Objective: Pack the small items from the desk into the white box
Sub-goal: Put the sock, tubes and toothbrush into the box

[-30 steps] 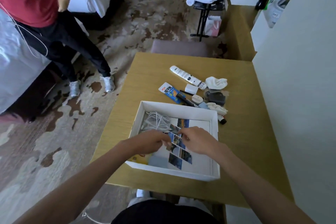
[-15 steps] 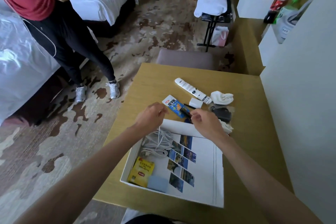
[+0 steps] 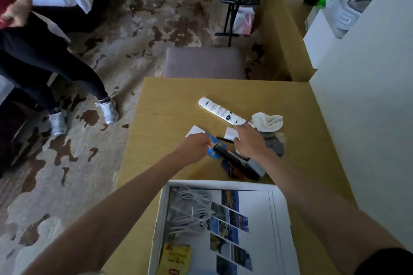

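Note:
The white box (image 3: 165,194) lies at the desk's near edge and holds a coiled white cable (image 3: 190,210), a yellow packet (image 3: 175,259) and a sheet of photos. Beyond it my left hand (image 3: 193,148) pinches the left edge of a blue packet (image 3: 215,152). My right hand (image 3: 249,140) closes finger and thumb around a small white block (image 3: 230,133). Around them lie a white tube (image 3: 220,111), a white sock (image 3: 268,121), a thin black pen (image 3: 223,139), a black brush-like item (image 3: 237,159) and a grey bundle (image 3: 276,146), partly hidden by my right hand.
The tan desk (image 3: 169,105) meets a white wall (image 3: 368,107) on the right. A padded stool (image 3: 203,62) stands at the far edge. A person in dark trousers (image 3: 44,60) stands on the carpet to the left. A white card (image 3: 194,130) lies by the blue packet.
Both hands left the inside of the box and reached forward to the loose items. The left now touches the blue packet, the right the white block.

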A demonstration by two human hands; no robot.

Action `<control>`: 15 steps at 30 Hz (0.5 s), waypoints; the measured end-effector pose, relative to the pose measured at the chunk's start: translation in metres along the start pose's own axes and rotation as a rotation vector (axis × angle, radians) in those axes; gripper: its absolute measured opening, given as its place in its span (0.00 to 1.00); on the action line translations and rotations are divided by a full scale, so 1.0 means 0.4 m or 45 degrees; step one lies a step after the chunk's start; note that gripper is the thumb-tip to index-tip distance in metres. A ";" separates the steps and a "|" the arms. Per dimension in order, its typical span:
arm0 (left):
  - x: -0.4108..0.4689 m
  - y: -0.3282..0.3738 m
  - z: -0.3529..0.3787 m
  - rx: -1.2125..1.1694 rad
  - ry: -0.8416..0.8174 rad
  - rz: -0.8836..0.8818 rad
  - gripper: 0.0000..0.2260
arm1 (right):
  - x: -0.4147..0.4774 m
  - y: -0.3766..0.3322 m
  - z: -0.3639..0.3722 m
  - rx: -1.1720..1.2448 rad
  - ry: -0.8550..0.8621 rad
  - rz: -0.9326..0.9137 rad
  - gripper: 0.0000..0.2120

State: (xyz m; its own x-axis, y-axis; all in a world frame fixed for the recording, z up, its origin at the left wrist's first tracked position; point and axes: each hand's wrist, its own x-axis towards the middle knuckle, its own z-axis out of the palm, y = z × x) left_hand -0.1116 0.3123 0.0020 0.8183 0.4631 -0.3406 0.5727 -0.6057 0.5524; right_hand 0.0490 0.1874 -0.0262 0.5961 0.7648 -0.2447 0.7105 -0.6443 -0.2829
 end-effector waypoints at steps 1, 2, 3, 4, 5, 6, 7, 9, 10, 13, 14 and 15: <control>0.013 -0.004 0.006 0.018 -0.032 0.004 0.12 | 0.020 0.002 0.010 -0.118 -0.020 -0.033 0.19; 0.025 -0.007 0.013 0.030 -0.063 0.010 0.12 | 0.037 0.006 0.019 -0.219 -0.054 -0.053 0.18; 0.037 -0.011 0.019 0.032 -0.092 0.024 0.12 | 0.053 0.010 0.028 -0.295 -0.090 -0.066 0.18; 0.049 -0.014 0.025 0.024 -0.117 0.040 0.11 | 0.067 0.016 0.038 -0.348 -0.110 -0.079 0.18; 0.059 -0.017 0.029 0.009 -0.140 0.053 0.11 | 0.078 0.023 0.045 -0.382 -0.117 -0.093 0.18; 0.068 -0.017 0.034 -0.010 -0.157 0.058 0.11 | 0.085 0.030 0.050 -0.394 -0.112 -0.109 0.17; 0.078 -0.017 0.039 -0.027 -0.164 0.061 0.11 | 0.091 0.038 0.051 -0.388 -0.105 -0.130 0.17; 0.098 -0.014 0.047 -0.013 -0.147 0.070 0.11 | 0.094 0.059 0.051 -0.333 -0.083 -0.180 0.15; 0.109 -0.011 0.051 0.018 -0.148 0.083 0.11 | 0.091 0.071 0.047 -0.267 -0.055 -0.185 0.15; 0.138 0.015 0.079 0.093 -0.259 0.234 0.09 | 0.059 0.115 0.015 0.128 0.087 -0.061 0.19; 0.144 0.029 0.094 0.129 -0.312 0.330 0.09 | 0.042 0.133 0.002 0.279 0.148 0.003 0.21; 0.147 0.044 0.112 0.187 -0.350 0.432 0.09 | 0.022 0.150 -0.012 0.411 0.193 0.067 0.22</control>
State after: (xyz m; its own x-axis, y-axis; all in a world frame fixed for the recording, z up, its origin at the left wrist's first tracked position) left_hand -0.0514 0.2998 -0.0424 0.9321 0.0457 -0.3594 0.2547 -0.7881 0.5604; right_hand 0.0988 0.1555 -0.0408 0.6942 0.7073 -0.1334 0.5371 -0.6325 -0.5580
